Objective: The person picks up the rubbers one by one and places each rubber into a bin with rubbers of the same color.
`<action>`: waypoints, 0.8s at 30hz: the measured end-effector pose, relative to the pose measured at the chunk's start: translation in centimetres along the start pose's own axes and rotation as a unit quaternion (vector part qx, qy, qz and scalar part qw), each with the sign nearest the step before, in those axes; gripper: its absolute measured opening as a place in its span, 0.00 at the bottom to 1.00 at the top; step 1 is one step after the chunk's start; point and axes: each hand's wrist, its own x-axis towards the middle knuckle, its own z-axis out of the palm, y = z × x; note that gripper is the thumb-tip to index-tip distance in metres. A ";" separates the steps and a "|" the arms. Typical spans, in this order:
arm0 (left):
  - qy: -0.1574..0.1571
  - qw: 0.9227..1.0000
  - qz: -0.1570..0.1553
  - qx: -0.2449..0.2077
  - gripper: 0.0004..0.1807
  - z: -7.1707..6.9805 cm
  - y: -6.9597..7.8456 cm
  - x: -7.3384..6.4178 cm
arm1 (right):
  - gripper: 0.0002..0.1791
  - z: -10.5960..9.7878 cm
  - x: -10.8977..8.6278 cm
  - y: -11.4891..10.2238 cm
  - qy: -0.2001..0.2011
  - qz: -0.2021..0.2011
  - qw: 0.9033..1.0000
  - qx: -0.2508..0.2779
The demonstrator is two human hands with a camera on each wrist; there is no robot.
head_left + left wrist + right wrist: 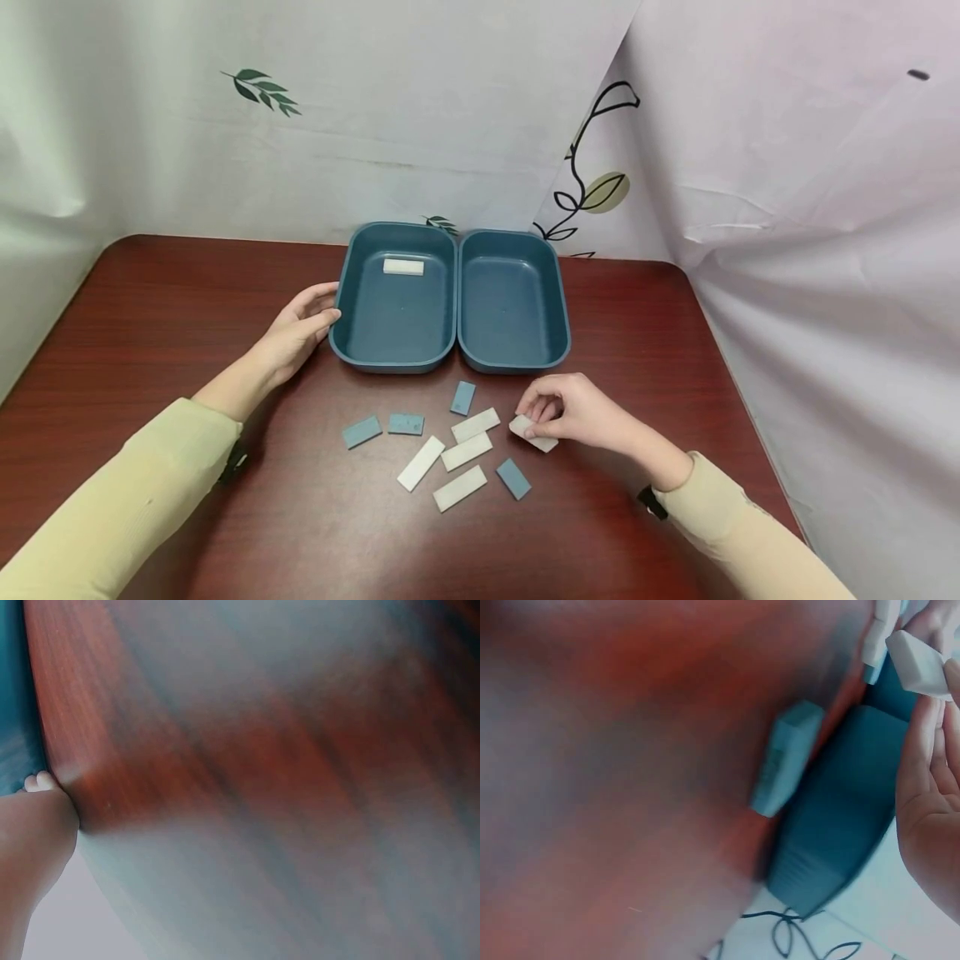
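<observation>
My left hand (296, 329) holds the left wall of the left dark blue tray (393, 367), thumb at the rim and fingers at the outer side. In the left wrist view, its fingertips (41, 781) show against the tray's wall. Between thumb and fingers, my right hand (577, 408) pinches a white rectangular block (534, 435), which is tilted and close over the table. That same block (919, 667) appears at the upper right of the right wrist view. Inside the left tray, a white block (403, 267) lies near the far wall.
Next to the left tray stands a matching right tray (513, 367). Several white blocks (460, 488) lie in front of them on the dark red wooden table (300, 533). Several shorter blue blocks (513, 479) are scattered around those. White printed cloth (420, 108) hangs behind the table.
</observation>
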 end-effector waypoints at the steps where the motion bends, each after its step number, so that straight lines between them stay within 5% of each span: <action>1: 0.000 1.000 -0.001 0.001 0.25 0.0 0.0 0.0 | 0.12 -0.2 0.2 -0.3 -0.002 -0.005 1.000 -0.007; 24: -0.002 1.000 -0.005 0.009 0.24 -0.2 -0.1 0.1 | 0.10 -5.7 8.3 -6.0 0.029 -0.084 0.994 -0.057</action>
